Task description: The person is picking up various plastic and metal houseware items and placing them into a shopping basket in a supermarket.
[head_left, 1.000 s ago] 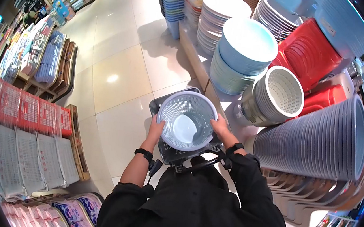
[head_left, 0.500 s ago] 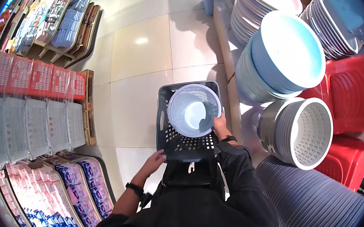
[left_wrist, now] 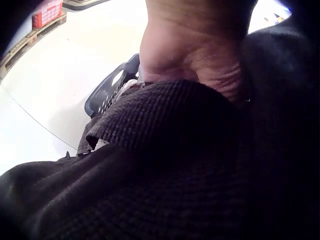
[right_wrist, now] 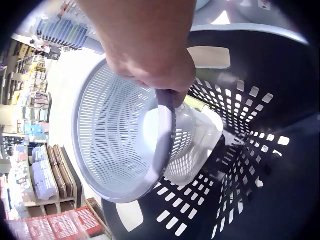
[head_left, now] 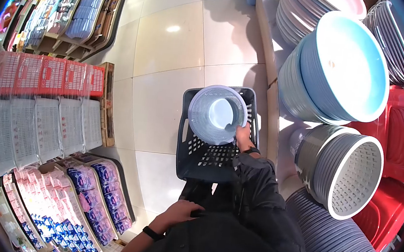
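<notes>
A light blue-grey slatted round basket [head_left: 202, 118] is gripped at its right rim by my right hand [head_left: 243, 138], over the black shopping basket [head_left: 183, 146]. In the right wrist view the round basket [right_wrist: 107, 135] tilts, my right hand [right_wrist: 155, 65] curled over its rim, and a clear plastic container [right_wrist: 197, 155] lies in the black basket [right_wrist: 270, 150]. My left hand [head_left: 182, 213] is by the front of the dark clothing, its fingertips hard to make out. In the left wrist view my left hand [left_wrist: 192, 60] lies against dark ribbed cloth, fingers hidden.
At the right stand stacked blue basins [head_left: 351, 68], white-rimmed baskets [head_left: 356, 176], red plastic goods [head_left: 403, 132] and grey stacked tubs [head_left: 333, 238]. Red crates [head_left: 52, 77], grey-white baskets [head_left: 47, 127] and packaged goods [head_left: 92, 190] line the left. Tiled floor [head_left: 162, 102] runs between.
My left hand has let go of the round basket's rim and drawn back to the body. The right hand still holds the rim. The view has shifted, showing more of the black basket.
</notes>
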A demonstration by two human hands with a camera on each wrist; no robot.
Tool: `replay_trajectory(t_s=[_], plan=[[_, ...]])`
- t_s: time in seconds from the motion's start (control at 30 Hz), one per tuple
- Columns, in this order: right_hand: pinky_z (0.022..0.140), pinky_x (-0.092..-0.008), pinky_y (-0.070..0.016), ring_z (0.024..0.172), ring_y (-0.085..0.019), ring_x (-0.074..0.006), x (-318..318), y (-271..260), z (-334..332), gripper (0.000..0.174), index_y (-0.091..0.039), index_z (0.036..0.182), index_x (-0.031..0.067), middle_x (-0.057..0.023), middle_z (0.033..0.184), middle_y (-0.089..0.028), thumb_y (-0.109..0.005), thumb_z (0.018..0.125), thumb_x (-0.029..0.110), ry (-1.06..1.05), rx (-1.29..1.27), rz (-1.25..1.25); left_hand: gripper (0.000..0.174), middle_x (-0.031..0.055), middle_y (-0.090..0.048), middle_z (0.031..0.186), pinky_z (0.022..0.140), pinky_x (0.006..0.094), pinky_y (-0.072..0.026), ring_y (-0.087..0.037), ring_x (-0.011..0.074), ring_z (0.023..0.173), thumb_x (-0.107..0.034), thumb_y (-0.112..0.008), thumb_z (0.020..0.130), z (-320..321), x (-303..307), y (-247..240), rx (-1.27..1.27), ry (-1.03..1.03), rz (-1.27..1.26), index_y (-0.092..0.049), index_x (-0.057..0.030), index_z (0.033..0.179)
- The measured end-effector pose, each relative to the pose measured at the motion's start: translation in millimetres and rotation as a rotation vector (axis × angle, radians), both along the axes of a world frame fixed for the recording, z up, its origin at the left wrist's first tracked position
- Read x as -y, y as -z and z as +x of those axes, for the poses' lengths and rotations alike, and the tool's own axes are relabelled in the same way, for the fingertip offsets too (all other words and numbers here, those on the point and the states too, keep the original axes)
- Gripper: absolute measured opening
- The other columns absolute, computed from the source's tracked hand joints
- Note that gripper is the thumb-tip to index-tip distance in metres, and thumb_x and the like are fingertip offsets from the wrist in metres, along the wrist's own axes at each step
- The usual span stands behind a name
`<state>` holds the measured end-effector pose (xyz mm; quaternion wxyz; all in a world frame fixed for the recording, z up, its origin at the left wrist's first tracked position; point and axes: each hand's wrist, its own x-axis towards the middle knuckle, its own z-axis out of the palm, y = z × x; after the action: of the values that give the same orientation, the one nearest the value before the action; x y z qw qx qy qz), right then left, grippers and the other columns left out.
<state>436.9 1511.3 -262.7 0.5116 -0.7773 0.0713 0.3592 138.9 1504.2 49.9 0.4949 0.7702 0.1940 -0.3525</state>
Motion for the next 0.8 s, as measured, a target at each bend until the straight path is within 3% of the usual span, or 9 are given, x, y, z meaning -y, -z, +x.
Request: replay_trajectory(t_s=[0.07, 0.13, 0.2, 0.27, 0.4, 0.63, 0.67, 0.73, 0.8], plan=[[0.096, -0.0377, -0.0445, 0.113, -0.059, -0.0334, -4, -2, 4, 0.047, -0.048, 0.129, 0.0002, -0.0203, 0.120, -0.062, -0.059, 0.085, 0.008, -0.045, -0.056, -0.061, 0.043, 0.0057, -0.064, 0.118, 0.093, 0.0392, -0.0449, -0.060, 0.0281, 0.105, -0.039, -0.065, 0.085, 8, -4, -1, -0.077, 0.002, -0.065, -0.062, -0.0158, 0.122], [0.093, -0.0379, -0.0469, 0.106, -0.061, -0.0291, -5, 0, 2, 0.050, -0.049, 0.128, -0.0030, -0.0177, 0.116, -0.063, -0.066, 0.083, 0.011, 0.060, -0.081, 0.132, 0.043, 0.0062, -0.065, 0.115, 0.089, 0.0376, -0.0467, -0.061, 0.0279, 0.102, -0.042, -0.066, 0.085, 10, -6, -2, -0.022, 0.014, -0.020, -0.063, -0.0151, 0.119], [0.102, -0.0378, -0.0417, 0.120, -0.054, -0.0313, 5, -28, 8, 0.075, -0.034, 0.141, -0.0068, -0.0255, 0.130, -0.054, -0.070, 0.082, 0.023, -0.074, -0.034, -0.052, 0.043, 0.0067, -0.066, 0.112, 0.085, 0.0360, -0.0485, -0.062, 0.0277, 0.099, -0.044, -0.066, 0.085, 14, -10, -4, 0.044, 0.030, 0.031, -0.065, -0.0144, 0.116], [0.106, -0.0400, -0.0381, 0.125, -0.050, -0.0383, 17, -64, 17, 0.081, -0.034, 0.140, -0.0074, -0.0279, 0.135, -0.050, -0.069, 0.080, 0.033, -0.309, 0.066, -0.178, 0.044, 0.0063, -0.067, 0.106, 0.086, 0.0364, -0.0479, -0.063, 0.0273, 0.097, -0.049, -0.067, 0.084, 21, -19, -9, 0.079, -0.034, 0.134, -0.067, -0.0134, 0.110], [0.091, -0.0396, -0.0483, 0.104, -0.063, -0.0352, 42, -95, 37, 0.062, -0.052, 0.127, -0.0029, -0.0224, 0.109, -0.066, -0.067, 0.083, 0.038, -0.703, 0.039, -0.098, 0.047, 0.0073, -0.068, 0.102, 0.084, 0.0365, -0.0498, -0.064, 0.0277, 0.095, -0.052, -0.067, 0.083, 39, -46, -1, 0.189, -0.063, 0.219, -0.069, -0.0119, 0.107], [0.080, -0.0326, -0.0503, 0.087, -0.063, -0.0180, 58, -255, 26, 0.053, -0.060, 0.117, 0.0007, -0.0087, 0.094, -0.068, -0.068, 0.086, 0.043, -0.912, 0.068, 0.296, 0.052, 0.0082, -0.069, 0.101, 0.081, 0.0343, -0.0507, -0.066, 0.0262, 0.093, -0.056, -0.067, 0.082, 95, -111, 8, 0.288, -0.148, 0.308, -0.067, -0.0115, 0.108], [0.087, -0.0354, -0.0486, 0.097, -0.062, -0.0230, 57, -280, 22, 0.056, -0.060, 0.120, 0.0022, -0.0103, 0.102, -0.067, -0.070, 0.084, 0.043, -1.049, 0.146, 0.266, 0.051, 0.0085, -0.069, 0.099, 0.080, 0.0342, -0.0507, -0.066, 0.0260, 0.092, -0.057, -0.067, 0.082, 105, -124, 8, 0.287, -0.132, 0.335, -0.067, -0.0119, 0.107], [0.093, -0.0398, -0.0441, 0.107, -0.058, -0.0298, 50, -299, 8, 0.055, -0.061, 0.116, 0.0042, -0.0120, 0.106, -0.064, -0.074, 0.078, 0.042, -1.192, 0.661, 0.132, 0.051, 0.0096, -0.069, 0.096, 0.078, 0.0356, -0.0506, -0.066, 0.0270, 0.090, -0.058, -0.065, 0.082, 122, -144, -4, 0.295, -0.125, 0.289, -0.067, -0.0127, 0.106], [0.094, -0.0438, -0.0407, 0.107, -0.054, -0.0338, 29, -305, 7, 0.048, -0.061, 0.105, 0.0063, -0.0131, 0.103, -0.060, -0.076, 0.072, 0.038, -1.160, 0.798, -0.047, 0.053, 0.0098, -0.070, 0.094, 0.076, 0.0376, -0.0507, -0.067, 0.0289, 0.088, -0.059, -0.064, 0.082, 133, -162, 6, 0.368, -0.163, 0.333, -0.068, -0.0126, 0.105]])
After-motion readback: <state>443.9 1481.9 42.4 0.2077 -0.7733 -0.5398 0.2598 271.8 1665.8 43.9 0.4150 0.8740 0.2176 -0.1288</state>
